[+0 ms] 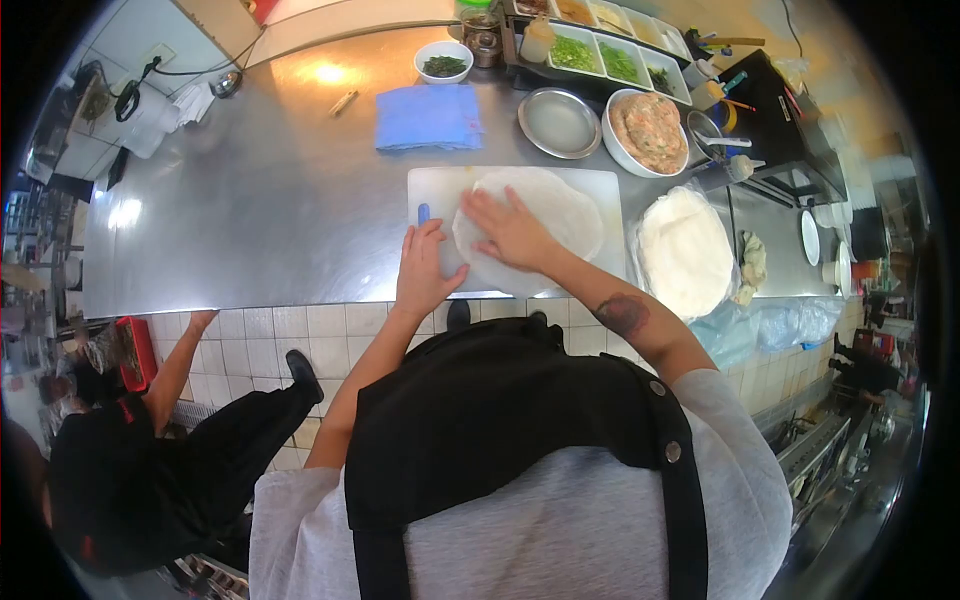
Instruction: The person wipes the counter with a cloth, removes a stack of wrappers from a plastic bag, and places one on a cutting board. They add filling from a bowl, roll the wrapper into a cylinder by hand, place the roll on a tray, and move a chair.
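Note:
A thin, round white wrapper sheet (570,222) lies on a white cutting board (607,190). My right hand (512,232) is flat on the left part of this sheet, palm down with its fingers stretched out. At the board's left side, my left hand (428,272) rests with thumb and fingers apart, its thumb near the sheet's edge. Just beyond its fingertips shows a small blue handle (424,213); the rest of that tool is hidden or too small to make out.
Right of the board lies a stack of round white sheets (685,250) on plastic. Behind stand a bowl of minced filling (650,132), a metal plate (560,124), a folded blue cloth (428,118) and a bowl of greens (444,64). Another person (110,470) is at the left.

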